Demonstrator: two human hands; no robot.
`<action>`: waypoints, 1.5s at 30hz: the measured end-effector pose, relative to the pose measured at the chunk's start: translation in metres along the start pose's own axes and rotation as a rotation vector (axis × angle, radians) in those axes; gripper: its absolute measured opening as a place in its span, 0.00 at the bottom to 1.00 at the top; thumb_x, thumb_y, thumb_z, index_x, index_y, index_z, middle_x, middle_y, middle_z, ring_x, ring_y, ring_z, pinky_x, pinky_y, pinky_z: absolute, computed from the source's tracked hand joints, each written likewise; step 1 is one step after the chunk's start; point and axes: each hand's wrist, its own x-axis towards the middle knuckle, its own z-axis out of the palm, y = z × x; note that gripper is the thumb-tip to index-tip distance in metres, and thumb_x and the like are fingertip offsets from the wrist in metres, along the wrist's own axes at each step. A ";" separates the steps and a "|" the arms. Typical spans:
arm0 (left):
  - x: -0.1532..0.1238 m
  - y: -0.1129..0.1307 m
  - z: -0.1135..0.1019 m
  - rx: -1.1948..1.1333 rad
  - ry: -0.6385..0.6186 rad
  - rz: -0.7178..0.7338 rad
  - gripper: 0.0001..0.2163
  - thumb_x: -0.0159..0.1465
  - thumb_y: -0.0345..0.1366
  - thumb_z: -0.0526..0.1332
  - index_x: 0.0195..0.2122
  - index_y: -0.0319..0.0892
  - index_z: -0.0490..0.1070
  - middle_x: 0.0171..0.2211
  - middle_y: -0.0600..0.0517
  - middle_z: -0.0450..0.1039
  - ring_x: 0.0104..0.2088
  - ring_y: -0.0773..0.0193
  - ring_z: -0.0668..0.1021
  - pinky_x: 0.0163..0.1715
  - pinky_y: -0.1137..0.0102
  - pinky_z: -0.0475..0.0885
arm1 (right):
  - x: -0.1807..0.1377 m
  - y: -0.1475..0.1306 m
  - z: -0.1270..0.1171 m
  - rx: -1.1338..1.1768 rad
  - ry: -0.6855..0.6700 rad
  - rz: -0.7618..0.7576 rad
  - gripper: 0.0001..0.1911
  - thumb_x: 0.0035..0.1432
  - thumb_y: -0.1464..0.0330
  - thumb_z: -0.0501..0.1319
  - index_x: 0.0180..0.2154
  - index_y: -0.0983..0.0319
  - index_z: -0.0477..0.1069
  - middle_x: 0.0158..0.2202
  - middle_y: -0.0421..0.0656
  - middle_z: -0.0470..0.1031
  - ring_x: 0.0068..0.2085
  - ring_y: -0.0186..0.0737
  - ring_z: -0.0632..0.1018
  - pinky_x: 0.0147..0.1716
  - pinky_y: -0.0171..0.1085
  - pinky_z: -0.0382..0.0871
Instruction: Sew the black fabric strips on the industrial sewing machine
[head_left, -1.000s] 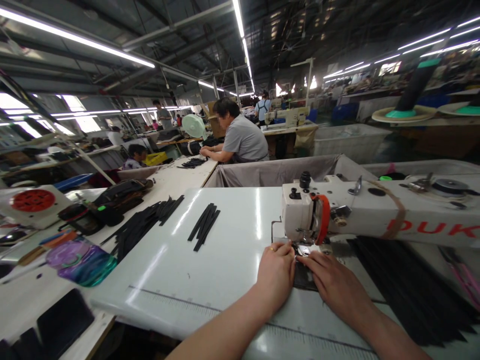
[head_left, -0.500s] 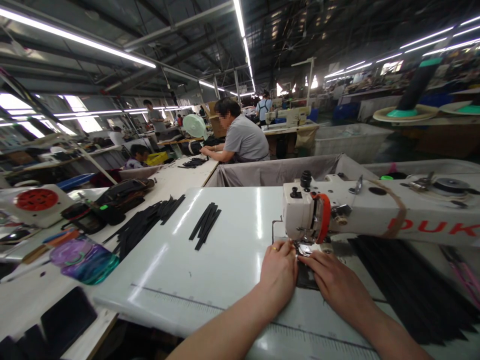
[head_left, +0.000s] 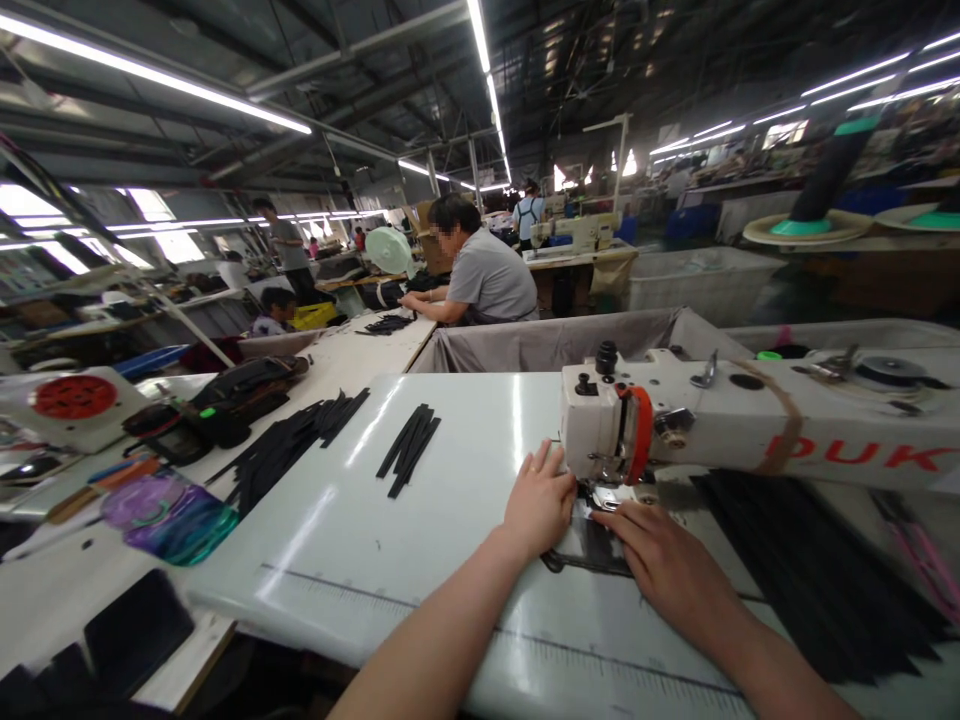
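Left hand [head_left: 538,505]: fingers slightly bent, at the head end of the white, red-lettered sewing machine [head_left: 712,415]; grasp cannot be determined. Right hand [head_left: 667,565]: fingers extended toward the same end; grasp likewise cannot be determined. A flat, dark, plate-like piece [head_left: 592,552] lies between the hands. The glossy pale-green worktop [head_left: 450,540] carries short black strips [head_left: 409,450] at left, long black strips [head_left: 810,580] at right.

sewing machine [head_left: 720,410], near: one; thread cones [head_left: 823,180], right: two; green fan [head_left: 388,250]: one; purple container [head_left: 161,512]: one
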 end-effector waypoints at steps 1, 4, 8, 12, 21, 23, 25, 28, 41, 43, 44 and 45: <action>0.001 -0.004 -0.001 0.034 -0.036 0.015 0.08 0.68 0.34 0.55 0.38 0.44 0.75 0.54 0.49 0.69 0.62 0.53 0.64 0.62 0.48 0.59 | 0.000 0.000 0.000 0.000 0.001 -0.004 0.21 0.57 0.79 0.51 0.48 0.60 0.72 0.43 0.47 0.76 0.42 0.46 0.77 0.40 0.43 0.75; 0.003 -0.011 -0.009 0.142 0.030 -0.075 0.07 0.67 0.36 0.58 0.41 0.48 0.76 0.58 0.51 0.66 0.65 0.48 0.60 0.62 0.40 0.54 | 0.000 0.001 0.000 0.009 -0.001 -0.015 0.21 0.57 0.79 0.50 0.48 0.60 0.72 0.43 0.47 0.76 0.42 0.46 0.77 0.39 0.43 0.75; -0.003 -0.009 -0.021 0.235 0.084 -0.204 0.07 0.66 0.33 0.59 0.35 0.44 0.77 0.46 0.46 0.74 0.54 0.49 0.71 0.58 0.45 0.62 | 0.001 0.000 -0.002 0.034 -0.009 -0.007 0.20 0.59 0.78 0.50 0.48 0.61 0.72 0.43 0.48 0.75 0.43 0.46 0.76 0.42 0.45 0.75; -0.016 0.013 -0.018 0.051 -0.090 -0.142 0.13 0.68 0.36 0.56 0.31 0.41 0.77 0.32 0.48 0.71 0.34 0.60 0.75 0.38 0.66 0.73 | 0.003 -0.003 -0.006 0.095 -0.045 -0.053 0.18 0.62 0.76 0.52 0.51 0.60 0.71 0.47 0.47 0.73 0.46 0.45 0.75 0.45 0.46 0.74; -0.023 -0.009 -0.044 -0.243 -0.245 0.107 0.11 0.63 0.26 0.61 0.43 0.44 0.78 0.43 0.49 0.75 0.43 0.60 0.76 0.46 0.67 0.72 | 0.008 -0.006 -0.010 0.061 -0.061 -0.072 0.13 0.67 0.71 0.53 0.48 0.60 0.74 0.46 0.47 0.74 0.45 0.45 0.75 0.44 0.45 0.74; -0.022 -0.012 -0.043 -0.173 -0.200 0.150 0.08 0.62 0.29 0.64 0.42 0.46 0.79 0.48 0.49 0.75 0.48 0.56 0.74 0.51 0.63 0.70 | 0.008 -0.006 -0.009 0.051 -0.058 -0.066 0.14 0.67 0.71 0.52 0.48 0.61 0.74 0.46 0.47 0.74 0.45 0.45 0.75 0.44 0.44 0.74; -0.022 -0.008 -0.036 -0.151 -0.181 0.193 0.06 0.63 0.32 0.64 0.40 0.45 0.78 0.50 0.50 0.75 0.50 0.56 0.73 0.54 0.61 0.69 | 0.007 -0.006 -0.009 0.046 -0.039 -0.059 0.14 0.67 0.71 0.51 0.48 0.62 0.74 0.45 0.48 0.75 0.44 0.45 0.75 0.43 0.44 0.74; -0.023 0.004 -0.024 -0.125 -0.177 0.166 0.05 0.64 0.32 0.63 0.40 0.41 0.77 0.48 0.48 0.76 0.49 0.56 0.74 0.53 0.62 0.70 | 0.006 -0.004 -0.008 0.036 0.005 -0.065 0.15 0.68 0.70 0.50 0.47 0.63 0.74 0.44 0.49 0.75 0.43 0.45 0.76 0.42 0.44 0.74; -0.027 0.023 -0.020 -0.095 -0.174 0.077 0.07 0.65 0.29 0.60 0.44 0.38 0.74 0.49 0.47 0.75 0.51 0.56 0.73 0.54 0.63 0.71 | -0.001 0.002 0.000 -0.010 -0.003 -0.093 0.16 0.70 0.67 0.49 0.48 0.65 0.73 0.45 0.50 0.74 0.43 0.48 0.75 0.42 0.47 0.74; -0.026 0.023 -0.022 -0.103 -0.188 0.091 0.07 0.65 0.29 0.60 0.43 0.39 0.74 0.49 0.48 0.75 0.51 0.56 0.73 0.54 0.64 0.71 | -0.001 0.002 0.000 -0.007 -0.002 -0.094 0.15 0.70 0.67 0.50 0.48 0.65 0.73 0.45 0.50 0.74 0.42 0.47 0.75 0.41 0.46 0.74; -0.026 0.023 -0.023 -0.107 -0.193 0.095 0.07 0.65 0.29 0.60 0.43 0.39 0.74 0.48 0.48 0.75 0.51 0.57 0.73 0.54 0.64 0.71 | -0.001 0.002 0.000 -0.004 -0.004 -0.094 0.15 0.70 0.67 0.50 0.48 0.65 0.73 0.45 0.50 0.74 0.42 0.47 0.75 0.41 0.46 0.74; -0.026 0.023 -0.024 -0.108 -0.197 0.098 0.06 0.65 0.29 0.60 0.43 0.39 0.74 0.48 0.48 0.75 0.51 0.57 0.73 0.54 0.63 0.71 | -0.001 0.002 0.000 -0.002 -0.006 -0.093 0.15 0.69 0.68 0.50 0.48 0.65 0.72 0.45 0.50 0.74 0.42 0.47 0.75 0.41 0.46 0.74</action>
